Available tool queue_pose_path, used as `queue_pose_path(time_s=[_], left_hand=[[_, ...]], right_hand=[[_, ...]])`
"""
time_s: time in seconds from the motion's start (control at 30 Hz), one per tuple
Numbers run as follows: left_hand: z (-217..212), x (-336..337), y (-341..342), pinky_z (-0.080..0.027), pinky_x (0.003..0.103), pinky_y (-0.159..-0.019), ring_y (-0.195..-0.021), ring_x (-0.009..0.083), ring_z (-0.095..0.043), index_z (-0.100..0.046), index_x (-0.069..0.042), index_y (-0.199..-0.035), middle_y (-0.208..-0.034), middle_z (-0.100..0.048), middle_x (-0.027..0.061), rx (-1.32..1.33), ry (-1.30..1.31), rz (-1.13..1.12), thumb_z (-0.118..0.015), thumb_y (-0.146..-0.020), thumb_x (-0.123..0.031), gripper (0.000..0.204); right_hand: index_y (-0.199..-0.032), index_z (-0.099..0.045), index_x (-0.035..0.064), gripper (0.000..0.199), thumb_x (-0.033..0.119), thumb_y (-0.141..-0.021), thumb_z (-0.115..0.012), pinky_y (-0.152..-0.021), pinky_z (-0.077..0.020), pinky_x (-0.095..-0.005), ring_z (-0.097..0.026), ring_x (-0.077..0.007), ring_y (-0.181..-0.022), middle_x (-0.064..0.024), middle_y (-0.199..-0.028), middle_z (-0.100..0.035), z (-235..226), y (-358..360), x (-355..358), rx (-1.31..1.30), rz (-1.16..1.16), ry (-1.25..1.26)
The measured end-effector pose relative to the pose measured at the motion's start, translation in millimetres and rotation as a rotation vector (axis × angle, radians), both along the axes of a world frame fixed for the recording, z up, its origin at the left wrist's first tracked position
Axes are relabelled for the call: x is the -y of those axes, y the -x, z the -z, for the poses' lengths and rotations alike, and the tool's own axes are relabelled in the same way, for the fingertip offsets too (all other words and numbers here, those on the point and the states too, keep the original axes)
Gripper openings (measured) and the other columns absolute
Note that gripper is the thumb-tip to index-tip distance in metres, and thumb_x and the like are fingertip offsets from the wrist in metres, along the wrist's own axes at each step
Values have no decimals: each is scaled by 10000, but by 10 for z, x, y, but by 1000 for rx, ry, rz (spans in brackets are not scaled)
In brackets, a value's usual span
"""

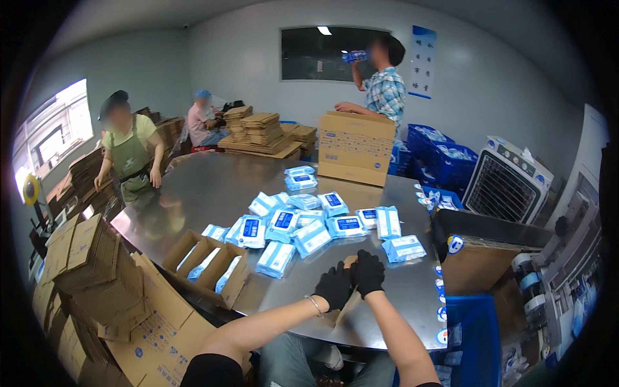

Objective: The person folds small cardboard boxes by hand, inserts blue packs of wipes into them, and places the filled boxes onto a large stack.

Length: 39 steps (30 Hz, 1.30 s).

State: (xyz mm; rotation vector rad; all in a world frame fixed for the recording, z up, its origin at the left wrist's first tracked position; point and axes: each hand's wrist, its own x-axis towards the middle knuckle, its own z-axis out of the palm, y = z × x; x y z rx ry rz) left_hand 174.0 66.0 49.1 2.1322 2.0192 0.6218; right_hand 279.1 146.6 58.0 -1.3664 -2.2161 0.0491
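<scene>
Currently, head view, black-gloved hands: the left hand and the right hand sit side by side, touching or nearly so, low over the near part of the tabletop.
Folded brown cardboard piece: it lies beneath and between the hands, one bit showing beyond the fingers, the rest reaching back toward the person's body.
Grip: fingers of both hands bend over the cardboard's upper part; their tips are partly hidden, so I cannot tell whether either hand clamps it.
Left wrist: a thin pale bracelet circles it.
Light-blue and white soft packs: a loose heap spreads just beyond the hands, apart from them; one pack lies ahead and left of the left hand, another ahead and right of the right.
Brown divided cardboard box: left of the left hand, at the table's edge, open upward, packs in its compartments.
Tabletop: grey, shiny metal.
Large brown carton: upright at the far side, near a person in a checked shirt raising a bottle.
Blue plastic crate: below the table's right edge.
</scene>
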Motion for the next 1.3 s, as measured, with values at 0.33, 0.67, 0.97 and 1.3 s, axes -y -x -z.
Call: queue_pose_path(time_s=[0.33, 0.67, 0.97, 1.3], left_hand=[[135, -141, 288, -451, 430, -909, -1098, 379, -550, -463, -81, -1315, -1286, -525, 205, 255, 43, 225, -414, -954, -267, 409], [-211, -109, 533, -264, 329, -1113, -1371, 211, -326, -290, -95, -1480, -1482, -348, 135, 827, 355, 542, -529, -957, -348, 629], [1, -99, 636, -222, 362, -1136, -1414, 278, -256, -209, -119, -1511, -1549, -232, 134, 424, 131, 629, -610, -905, -302, 749], [-46, 112, 301, -252, 499, -1104, -1370, 400, -289, -247, -79, -1482, -1480, -286, 251, -166, -175, 386, -622, -854, -408, 802]], right_hand=[[-1049, -642, 13, 418, 388, -867, -612, -835, -479, -361, -636, -277, -963, -166, -1023, -672, 323, -491, -572, -472, -570, 509], [-1061, -663, 60, 389, 379, -840, -647, -867, -481, -375, -616, -306, -997, -128, -1078, -650, 137, -448, -232, -371, -385, 397], [-1064, -652, 101, 279, 309, -893, -583, -835, -471, -389, -600, -318, -981, -128, -1068, -624, 167, -419, -176, -363, -390, 358], [-1452, -230, 45, 838, 305, -815, -710, -1037, -359, -396, -429, -338, -1266, -221, -1397, -386, 624, -172, 106, -1045, 42, 477]])
